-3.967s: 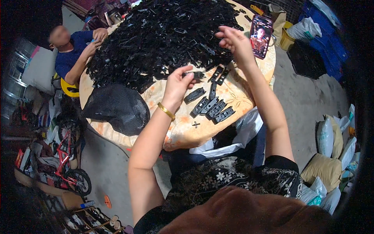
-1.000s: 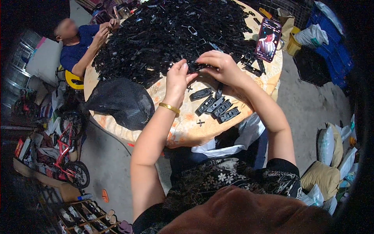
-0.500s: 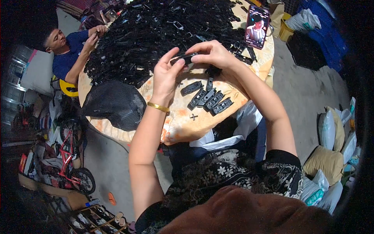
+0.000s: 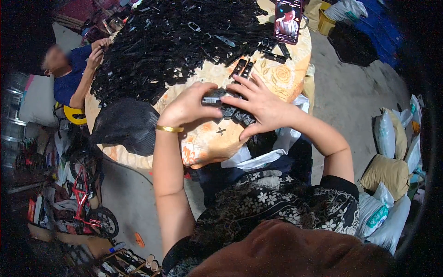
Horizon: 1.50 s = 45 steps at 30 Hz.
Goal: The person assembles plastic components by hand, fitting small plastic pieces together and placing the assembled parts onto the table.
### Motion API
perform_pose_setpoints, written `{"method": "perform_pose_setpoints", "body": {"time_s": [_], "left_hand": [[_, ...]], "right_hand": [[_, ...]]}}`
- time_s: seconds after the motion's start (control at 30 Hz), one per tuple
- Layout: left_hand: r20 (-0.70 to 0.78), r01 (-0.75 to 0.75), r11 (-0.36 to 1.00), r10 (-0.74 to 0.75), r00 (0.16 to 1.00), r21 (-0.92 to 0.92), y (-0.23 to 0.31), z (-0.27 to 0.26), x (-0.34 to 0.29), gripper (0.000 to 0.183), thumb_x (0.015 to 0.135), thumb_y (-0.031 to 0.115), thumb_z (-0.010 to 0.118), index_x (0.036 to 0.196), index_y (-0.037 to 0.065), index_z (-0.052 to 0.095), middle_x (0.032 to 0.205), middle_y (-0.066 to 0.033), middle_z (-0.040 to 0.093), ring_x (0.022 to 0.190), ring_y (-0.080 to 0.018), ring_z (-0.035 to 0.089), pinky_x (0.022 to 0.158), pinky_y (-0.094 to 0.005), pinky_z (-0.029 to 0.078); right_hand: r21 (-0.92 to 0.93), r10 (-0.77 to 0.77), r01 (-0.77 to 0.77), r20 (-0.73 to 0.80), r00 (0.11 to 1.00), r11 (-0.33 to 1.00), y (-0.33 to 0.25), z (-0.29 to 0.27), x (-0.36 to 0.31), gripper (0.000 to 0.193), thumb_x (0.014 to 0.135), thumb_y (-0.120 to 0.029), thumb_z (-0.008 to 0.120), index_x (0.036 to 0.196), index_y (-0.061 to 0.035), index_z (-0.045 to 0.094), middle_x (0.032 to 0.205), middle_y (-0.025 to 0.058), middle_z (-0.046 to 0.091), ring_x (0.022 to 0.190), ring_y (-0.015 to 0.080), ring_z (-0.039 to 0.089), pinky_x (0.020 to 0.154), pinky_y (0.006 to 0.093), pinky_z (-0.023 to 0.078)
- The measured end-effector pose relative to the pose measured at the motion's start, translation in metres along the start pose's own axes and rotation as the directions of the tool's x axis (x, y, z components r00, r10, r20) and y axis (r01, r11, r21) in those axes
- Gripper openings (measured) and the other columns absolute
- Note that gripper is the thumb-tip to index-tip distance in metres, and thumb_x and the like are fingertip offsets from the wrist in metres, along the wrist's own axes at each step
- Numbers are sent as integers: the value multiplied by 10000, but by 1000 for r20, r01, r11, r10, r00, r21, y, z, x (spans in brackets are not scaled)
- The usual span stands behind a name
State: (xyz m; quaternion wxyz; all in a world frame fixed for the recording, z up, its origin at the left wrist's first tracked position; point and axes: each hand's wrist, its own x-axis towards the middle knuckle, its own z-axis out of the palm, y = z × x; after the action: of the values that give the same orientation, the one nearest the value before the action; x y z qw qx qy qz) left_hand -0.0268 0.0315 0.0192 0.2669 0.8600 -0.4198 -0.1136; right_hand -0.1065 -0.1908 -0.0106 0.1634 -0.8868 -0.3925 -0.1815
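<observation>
A short row of black plastic parts (image 4: pixel 237 115) lies on the patterned tablecloth in front of me, partly covered by my hands. From the left, my left hand (image 4: pixel 188 105) closes its thumb and fingers on a black plastic part (image 4: pixel 212 99) with a ribbed, lighter-looking face. My right hand (image 4: pixel 265 105) lies over the row with fingers spread, its fingertips touching the parts. Just beyond it are two long black strips (image 4: pixel 243 68) with openings. Near the table's front edge lies a small dark cross-shaped piece (image 4: pixel 221 132).
A large heap of black plastic pieces (image 4: pixel 170 41) covers the table's far side. A black mesh item (image 4: pixel 127 127) sits at left, a lit phone (image 4: pixel 288 22) at far right. Across the table a person's hands (image 4: pixel 98 51) hold something small. Full sacks (image 4: pixel 385 173) stand on the right.
Both hands have come down from above the heap's near edge to the row of parts. My right hand has spread its fingers; my left hand now grips a part at the row.
</observation>
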Motion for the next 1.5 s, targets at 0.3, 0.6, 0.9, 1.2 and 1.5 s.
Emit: {"method": "perform_pose_setpoints", "body": {"time_s": [0.3, 0.6, 0.9, 1.2, 1.5], "left_hand": [[44, -4, 998, 1, 999, 69, 54, 27, -5, 742, 547, 197, 770, 1184, 45, 422, 951, -201, 474, 887, -374, 516, 763, -389, 434], [-53, -165, 986, 165, 985, 12, 91, 75, 3, 648, 620, 156, 727, 1165, 31, 399, 989, -180, 441, 845, -348, 530, 687, -378, 459], [17, -554, 632, 651, 759, 542, 86, 117, 6, 391, 714, 151, 470, 1092, 53, 486, 922, -82, 506, 775, -191, 519, 604, -292, 450], [-330, -470, 882, 449, 830, 16, 70, 85, 16, 194, 735, 136, 610, 898, 31, 599, 790, -112, 590, 722, -248, 561, 640, -332, 458], [-535, 54, 980, 60, 843, 194, 24, 60, 35, 184, 730, 110, 597, 885, 11, 607, 881, -152, 574, 881, -312, 501, 800, -369, 404]], "right_hand": [[50, 135, -127, -188, 973, 991, -20, 5, -34, 571, 624, -378, 684, 1084, -75, 532, 1034, 170, 474, 959, 331, 478, 806, 424, 392], [13, 254, -281, -465, 848, 960, -23, 18, -103, 437, 635, -115, 687, 1051, -76, 561, 1061, 149, 494, 993, 331, 486, 824, 434, 407], [171, 432, -420, -37, 901, 891, -2, 81, -132, 175, 657, -156, 605, 770, -25, 632, 923, 171, 586, 992, 347, 498, 777, 380, 443], [245, 278, -594, 707, 650, 767, 7, 20, -111, 238, 774, -252, 592, 869, -40, 640, 806, 160, 627, 714, 285, 609, 634, 344, 473], [146, 343, -319, -194, 919, 937, 66, -16, 38, 267, 757, -215, 613, 908, 5, 616, 826, 120, 618, 755, 250, 577, 680, 327, 464]]}}
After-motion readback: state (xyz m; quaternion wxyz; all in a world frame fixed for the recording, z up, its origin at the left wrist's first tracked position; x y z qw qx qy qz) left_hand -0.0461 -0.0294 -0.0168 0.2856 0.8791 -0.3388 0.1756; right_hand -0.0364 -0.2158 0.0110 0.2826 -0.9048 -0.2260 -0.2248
